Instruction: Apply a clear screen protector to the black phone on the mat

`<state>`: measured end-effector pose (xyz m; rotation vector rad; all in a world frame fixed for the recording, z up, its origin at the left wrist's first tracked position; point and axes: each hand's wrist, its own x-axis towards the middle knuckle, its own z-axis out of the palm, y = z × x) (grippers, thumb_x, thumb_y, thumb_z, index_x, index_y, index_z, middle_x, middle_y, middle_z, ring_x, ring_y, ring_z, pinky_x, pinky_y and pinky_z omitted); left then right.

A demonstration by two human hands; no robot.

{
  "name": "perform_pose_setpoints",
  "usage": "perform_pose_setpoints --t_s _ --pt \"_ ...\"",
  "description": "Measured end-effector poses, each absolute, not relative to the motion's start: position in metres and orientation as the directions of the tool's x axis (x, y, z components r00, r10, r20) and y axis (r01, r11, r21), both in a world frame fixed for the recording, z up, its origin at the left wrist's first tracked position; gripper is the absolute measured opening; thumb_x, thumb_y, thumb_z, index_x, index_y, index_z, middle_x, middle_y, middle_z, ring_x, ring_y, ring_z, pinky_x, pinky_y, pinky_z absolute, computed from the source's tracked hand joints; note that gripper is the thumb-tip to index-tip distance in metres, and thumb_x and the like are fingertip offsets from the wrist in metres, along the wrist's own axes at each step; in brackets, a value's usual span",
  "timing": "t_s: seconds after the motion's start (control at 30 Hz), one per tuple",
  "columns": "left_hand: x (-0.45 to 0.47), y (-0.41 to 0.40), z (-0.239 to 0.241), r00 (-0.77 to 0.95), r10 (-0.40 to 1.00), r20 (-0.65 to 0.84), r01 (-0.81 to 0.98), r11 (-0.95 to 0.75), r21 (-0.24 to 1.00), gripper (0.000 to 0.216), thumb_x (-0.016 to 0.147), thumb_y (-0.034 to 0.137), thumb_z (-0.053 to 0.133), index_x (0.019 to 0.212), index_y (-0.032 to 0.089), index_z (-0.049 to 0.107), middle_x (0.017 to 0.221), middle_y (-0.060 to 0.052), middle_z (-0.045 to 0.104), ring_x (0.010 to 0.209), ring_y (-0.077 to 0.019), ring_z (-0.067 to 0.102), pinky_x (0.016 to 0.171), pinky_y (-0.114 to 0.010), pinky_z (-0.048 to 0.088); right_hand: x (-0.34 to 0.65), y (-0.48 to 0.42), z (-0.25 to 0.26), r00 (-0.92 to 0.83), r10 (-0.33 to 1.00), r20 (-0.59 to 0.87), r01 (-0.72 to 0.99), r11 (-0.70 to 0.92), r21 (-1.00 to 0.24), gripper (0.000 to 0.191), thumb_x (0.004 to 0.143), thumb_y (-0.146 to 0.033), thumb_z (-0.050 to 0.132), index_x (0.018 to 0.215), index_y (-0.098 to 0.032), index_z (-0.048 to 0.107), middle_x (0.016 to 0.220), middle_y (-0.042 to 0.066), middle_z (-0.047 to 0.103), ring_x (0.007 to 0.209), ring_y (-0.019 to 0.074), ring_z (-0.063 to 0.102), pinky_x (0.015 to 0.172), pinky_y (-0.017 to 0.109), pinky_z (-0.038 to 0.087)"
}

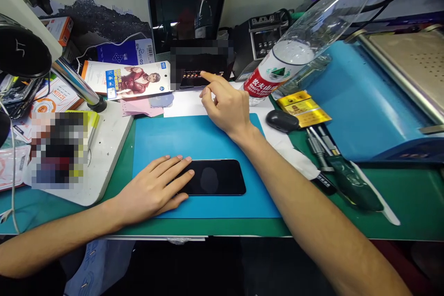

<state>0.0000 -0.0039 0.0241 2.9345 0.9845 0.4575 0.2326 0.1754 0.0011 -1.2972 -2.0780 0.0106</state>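
My left hand point(161, 180) lies flat with outstretched fingers over the left end of a black smartphone point(218, 176). The phone rests face up on a blue work mat point(156, 134), and a dull oval smudge shows on its glass. Farther back, my right hand point(224, 101) points with its index finger at a dark screen point(204, 64) propped upright, with a row of small icons low on it. That fingertip is at or just before the icons; contact is unclear. The other right fingers are curled, and I see nothing held. Part of this screen is pixelated.
A large water bottle point(265, 74) leans on the right, near a black computer mouse point(282, 121), a yellow packet point(303, 108) and several tools point(354, 180). Behind stands a black tablet-like display point(189, 9). Boxed film point(138, 78) and a lamp post point(79, 83) occupy the left.
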Motion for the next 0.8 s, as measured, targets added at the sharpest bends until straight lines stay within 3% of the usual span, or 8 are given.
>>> perform_pose_setpoints --t_s 0.23,0.4,0.53,0.8 --pt "-0.001 -0.005 0.022 0.757 0.599 0.26 0.586 -0.799 0.134 0.045 0.11 0.034 0.06 0.148 0.011 0.06 0.16 -0.019 0.058 0.146 -0.0329 0.061 0.122 -0.051 0.053 0.236 0.168 0.001 -0.321 0.797 0.511 0.794 0.521 -0.313 0.038 0.102 -0.025 0.041 0.092 -0.022 0.077 0.146 0.005 0.071 0.089 0.0255 0.079 0.065 0.041 0.055" --pt "0.0 -0.004 0.022 0.758 0.593 0.27 0.591 -0.801 0.1 0.042 0.111 0.035 0.057 0.145 0.011 0.062 0.159 -0.018 0.06 0.144 -0.0317 0.063 0.121 -0.049 0.054 0.231 0.168 0.002 -0.529 0.754 0.389 0.711 0.645 -0.281 0.038 0.108 -0.03 0.037 0.108 -0.021 0.073 0.166 0.005 0.052 0.113 0.0301 0.077 0.078 0.045 0.06" --pt "0.0 -0.005 0.021 0.756 0.592 0.278 0.59 -0.801 0.102 0.042 0.111 0.035 0.058 0.145 0.01 0.062 0.158 -0.019 0.06 0.144 -0.0324 0.063 0.121 -0.05 0.054 0.223 0.173 0.001 -0.587 0.731 0.347 0.671 0.679 -0.297 0.041 0.111 -0.032 0.032 0.13 -0.02 0.066 0.175 0.007 0.039 0.13 0.0316 0.069 0.078 0.042 0.061" --pt "0.001 -0.006 0.022 0.754 0.594 0.28 0.594 -0.799 0.094 0.041 0.112 0.034 0.055 0.144 0.009 0.062 0.157 -0.019 0.061 0.142 -0.0333 0.064 0.118 -0.052 0.056 0.216 0.176 -0.001 -0.597 0.729 0.335 0.667 0.683 -0.297 0.045 0.112 -0.035 0.03 0.142 -0.017 0.058 0.177 0.009 0.035 0.133 0.0331 0.067 0.073 0.04 0.06"
